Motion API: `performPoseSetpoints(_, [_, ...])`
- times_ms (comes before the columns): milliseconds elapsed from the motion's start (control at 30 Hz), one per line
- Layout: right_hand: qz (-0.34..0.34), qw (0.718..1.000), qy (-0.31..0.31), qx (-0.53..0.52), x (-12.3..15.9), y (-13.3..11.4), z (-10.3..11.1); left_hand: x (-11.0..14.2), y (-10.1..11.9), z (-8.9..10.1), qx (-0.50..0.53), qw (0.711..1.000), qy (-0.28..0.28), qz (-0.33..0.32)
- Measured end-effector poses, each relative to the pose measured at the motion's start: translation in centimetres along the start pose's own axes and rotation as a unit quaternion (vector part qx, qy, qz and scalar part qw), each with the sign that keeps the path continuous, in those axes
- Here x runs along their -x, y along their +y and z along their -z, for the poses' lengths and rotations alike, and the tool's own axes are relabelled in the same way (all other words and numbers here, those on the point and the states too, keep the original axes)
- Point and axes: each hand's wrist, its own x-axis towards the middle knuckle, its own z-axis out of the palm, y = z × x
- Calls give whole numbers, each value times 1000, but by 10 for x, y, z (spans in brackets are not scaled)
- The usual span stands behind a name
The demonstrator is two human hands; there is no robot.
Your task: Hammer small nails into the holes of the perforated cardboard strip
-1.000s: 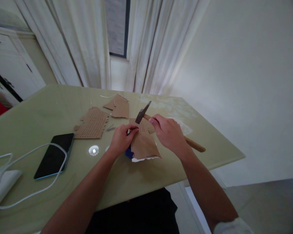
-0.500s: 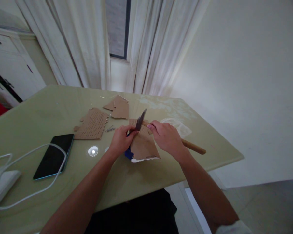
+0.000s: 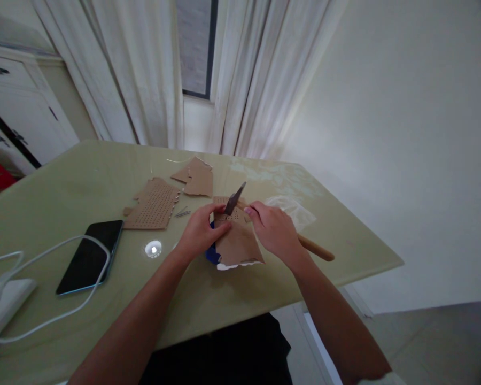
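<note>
My right hand (image 3: 274, 227) is wrapped round the wooden handle of a hammer (image 3: 316, 247), whose dark metal head (image 3: 235, 199) tilts over a brown cardboard piece (image 3: 238, 243). This cardboard has rows of small holes in its far part and a torn white near edge. At its left side rests my left hand (image 3: 202, 230), thumb and forefinger spread apart on the cardboard. A small dark nail-like thing (image 3: 226, 217) shows just under the hammer head, between those fingers. Something blue (image 3: 212, 254) sticks out from beneath the cardboard, mostly hidden.
Several loose nails (image 3: 182, 212) lie left of the work, beside a hole-punched cardboard sheet (image 3: 154, 206). Torn cardboard (image 3: 199, 179) is farther back. A tablet (image 3: 90, 256), a white cable (image 3: 60, 318) and a power strip (image 3: 8, 297) are at left, clear plastic (image 3: 291, 208) at right.
My left thumb has moved down and away from the forefinger, opening the pinch at the hammer head. The hammer head has shifted slightly right.
</note>
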Motion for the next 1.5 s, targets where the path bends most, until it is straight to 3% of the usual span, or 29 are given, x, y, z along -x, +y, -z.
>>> performPoseSetpoints(100, [-13,1000,15,-3,1,-1,0,0,0,0,-2,1000,-4,-5])
performPoseSetpoints(300, [8,999,-40,11,2,-2,-11,0,0,0,-10,1000,-1,-12])
performPoseSetpoints(467, [-11,1000,0,-11,3,-1,-13,1,0,0,-9,1000,0,-15])
performPoseSetpoints(700, [18,1000,-21,-13,-1,1,-21,2,-1,0,3,1000,4,-24])
performPoseSetpoints(867, [-19,995,61,-71,-24,12,-22,3,0,-3,8,999,46,-7])
performPoseSetpoints(967, [-46,986,124,-106,-43,21,-29,3,-6,-10,31,994,75,73])
performPoseSetpoints(1067, [-70,973,180,-126,-54,31,-44,5,-12,-16,132,976,28,169])
performPoseSetpoints(1167, [-75,962,207,-159,-54,41,-63,7,-12,-18,188,967,-7,174])
performPoseSetpoints(1267, [-71,962,198,-176,-48,51,-77,7,-11,-12,129,980,14,150])
performPoseSetpoints(1367, [-82,963,194,-170,-45,57,-82,2,-18,3,56,983,31,173])
performPoseSetpoints(1433, [-86,961,197,-173,-45,58,-83,-2,-28,14,-60,981,56,173])
performPoseSetpoints(1500, [-85,960,198,-179,-45,58,-82,-3,-41,24,-231,958,80,151])
